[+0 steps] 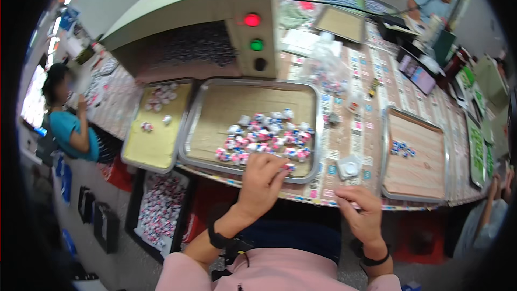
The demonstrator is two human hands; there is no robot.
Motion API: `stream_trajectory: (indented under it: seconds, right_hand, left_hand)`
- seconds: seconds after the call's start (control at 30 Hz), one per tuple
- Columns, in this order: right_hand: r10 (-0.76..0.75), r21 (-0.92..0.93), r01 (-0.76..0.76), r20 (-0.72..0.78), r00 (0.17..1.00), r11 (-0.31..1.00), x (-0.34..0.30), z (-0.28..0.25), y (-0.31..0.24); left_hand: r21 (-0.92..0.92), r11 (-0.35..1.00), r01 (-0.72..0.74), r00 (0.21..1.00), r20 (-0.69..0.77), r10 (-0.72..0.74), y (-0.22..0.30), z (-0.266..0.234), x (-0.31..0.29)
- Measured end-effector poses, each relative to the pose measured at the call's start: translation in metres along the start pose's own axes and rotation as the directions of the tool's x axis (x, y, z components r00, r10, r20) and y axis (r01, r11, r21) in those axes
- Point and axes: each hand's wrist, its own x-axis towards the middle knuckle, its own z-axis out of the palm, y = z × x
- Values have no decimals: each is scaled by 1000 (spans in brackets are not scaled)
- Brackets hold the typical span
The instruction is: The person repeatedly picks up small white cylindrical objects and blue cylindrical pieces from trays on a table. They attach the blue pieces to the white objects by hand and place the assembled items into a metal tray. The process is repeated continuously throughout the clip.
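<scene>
My left hand (262, 179) reaches over the near rim of the middle metal tray (196, 113), fingers curled onto the heap of small white, pink and blue pieces (265, 136); whether it grips one is unclear. My right hand (360, 209) rests at the table's near edge, fingers bent, with what looks like a small pink piece under the fingertips. Just beyond it lies a small clear packet with a white piece (349, 167). Both wrists wear dark bands.
A left tray (156, 151) holds a few pieces; a right tray (414, 178) holds a small blue cluster (401, 148). A pale green machine (215, 21) with red and green lights stands behind. A box of pieces (161, 207) sits below. Other people sit left, right and far.
</scene>
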Motion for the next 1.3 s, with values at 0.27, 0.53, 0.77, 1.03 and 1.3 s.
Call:
stream_trajectory:
  seconds: [0.27, 0.53, 0.77, 1.03, 1.3]
  right_hand:
    - [13, -3, -13, -63, 998, 1000, -2, -6, 2]
    - [-56, -12, 56, -32, 998, 998, -1, -6, -4]
    - [17, -6, -17, -39, 999, 1000, -4, -7, -7]
    - [64, -10, -65, -71, 995, 998, -7, -14, -2]
    - [2, 7, -2, -52, 999, 1000, 0, -7, -1]
  left_hand:
    - [410, 892, 192, 941, -335, -48, -70, -107, 13]
    - [553, 556, 620, 765, -269, -585, -255, -233, 1]
    - [503, 608, 614, 780, -271, -564, -310, -218, 40]
    - [669, 613, 422, 907, -326, -268, -302, -195, 60]
    - [597, 789, 143, 987, -141, -73, -246, -173, 60]
